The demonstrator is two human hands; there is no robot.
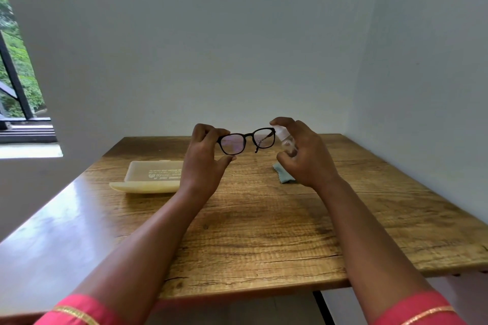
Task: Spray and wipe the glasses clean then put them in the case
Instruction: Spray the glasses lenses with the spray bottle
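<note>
The glasses (pixel 247 141), a black-framed pair with clear lenses, are held above the wooden table (pixel 264 232), clear of its surface. The frame is gripped at its left end by the left hand (pixel 204 163): the fingers are closed over the top of the rim and the thumb is pressed against the underside of the left lens. The lenses are presented roughly upright, and a faint purple reflection is visible on the left one. A temple arm can be seen behind the right lens.

A small clear spray bottle (pixel 285 141) with a white nozzle is gripped by the right hand (pixel 303 155). The bottle is held upright just beside the right end of the frame, with the index finger laid over the top of the nozzle and the thumb wrapped around the lower body. Whether the nozzle touches the frame cannot be determined.

The glasses case (pixel 150 179), cream-coloured and printed with white lettering, is lying open on the table to the left of the left forearm, with its lid folded back flat. The right end of the case is hidden behind the left wrist.

A light blue cleaning cloth (pixel 284 174) is lying on the table below the right hand and is partly hidden by it.

Pink sleeves (pixel 79 311) with gold trim are visible at the lower edge of the view. A window (pixel 15 82) with foliage outside is located at the far left.
</note>
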